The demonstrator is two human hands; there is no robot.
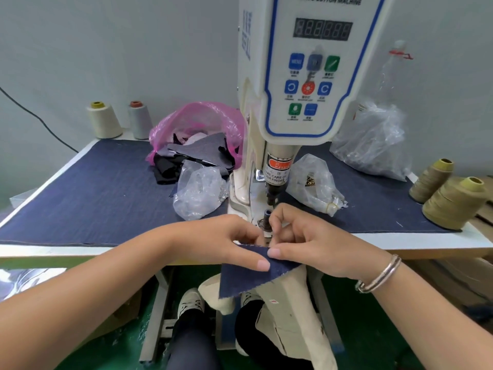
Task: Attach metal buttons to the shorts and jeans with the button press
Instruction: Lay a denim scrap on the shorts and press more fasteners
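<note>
Below the middle of the frame, a dark blue denim piece (250, 273) sits at the base of the button press (301, 76), its pinked lower edge hanging over a cream garment (290, 303) draped toward the person's lap. Both hands pinch the denim's upper edge: the left hand (226, 241) has its thumb on top of the cloth with fingers curled beneath, and the right hand (312, 241) grips it beside the lower die (266, 213), fingers bent close to the post (a silver bangle (381, 276) circles that wrist). Either side of the press column lie clear plastic bags (198, 190) on the denim-covered table (80, 198). Further back, centre-left, a pink bag (197, 121) holds fabric scraps. Pale thread cones (105, 120) stand upper left; olive thread cones (453, 201) stand at the right edge.
</note>
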